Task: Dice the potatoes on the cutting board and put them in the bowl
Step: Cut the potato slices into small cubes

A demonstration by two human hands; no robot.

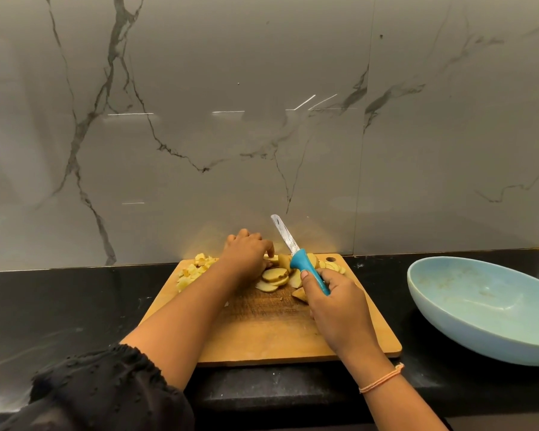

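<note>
The wooden cutting board (262, 337) lies on the black tabletop (59, 306) in front of a grey, veined marble wall (199, 119). At the board's far end sits a loose heap of potato slices (274, 276), skin still on their edges. A small pile of diced potato (196, 269) lies at the far left corner, apart from the slices.

The person's left hand (249, 256) reaches in from a black sleeve (100, 390) and rests on the left side of the slices. Its fingers (270, 252) are curled down and hold them against the board.

The right hand (330, 306) is clenched round the blue handle of the knife (311, 272) – thumb laid along the handle, the blade tilted up and away toward the wall, above the slices and clear of the board. A thin orange thread bracelet (381, 379) circles that wrist.

The pale blue bowl (423, 306) stands on the tabletop to the right of the board, near it but not touching – faint pale specks mark its inner wall.
</note>
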